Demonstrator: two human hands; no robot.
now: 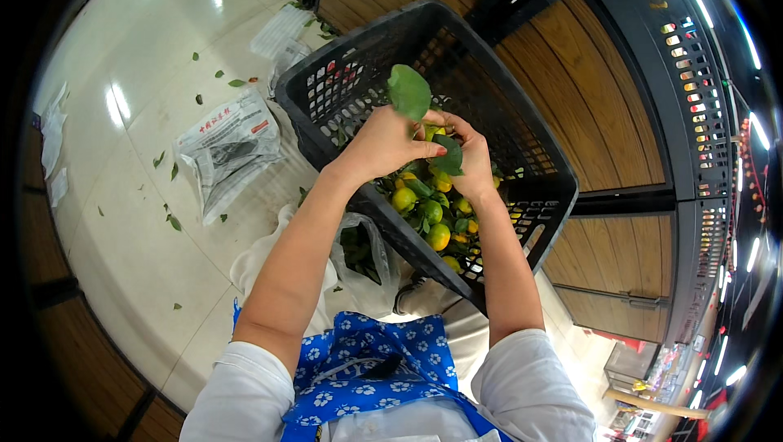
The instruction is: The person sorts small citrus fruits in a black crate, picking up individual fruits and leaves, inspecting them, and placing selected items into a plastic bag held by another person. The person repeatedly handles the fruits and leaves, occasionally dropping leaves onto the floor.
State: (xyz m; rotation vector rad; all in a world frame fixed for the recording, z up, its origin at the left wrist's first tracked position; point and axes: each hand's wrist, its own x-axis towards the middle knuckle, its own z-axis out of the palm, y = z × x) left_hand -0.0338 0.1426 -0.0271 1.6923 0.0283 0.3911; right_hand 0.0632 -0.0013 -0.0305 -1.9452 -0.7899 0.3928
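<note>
My left hand (pixel 385 142) and my right hand (pixel 472 157) meet over a black plastic crate (pixel 404 237). Between their fingers is a yellow-green citrus fruit (pixel 434 130) with leaves, partly covered by both hands. One large green leaf (pixel 408 92) sticks up by the left knuckles. Another leaf (pixel 449 156) lies between my left thumb and right palm. How the fingertips sit on the stem is hidden. Below, inside the crate, several green and yellow citrus fruits (pixel 432 212) lie among leaves.
A clear plastic bag (pixel 385 258) with dark leaves stands against the crate's near side. On the tiled floor (pixel 147 209) lie a printed plastic bag (pixel 229 148), a crumpled white wrapper (pixel 55 130) and scattered leaves. Wood-panelled cabinets (pixel 587 87) border the crate's far side.
</note>
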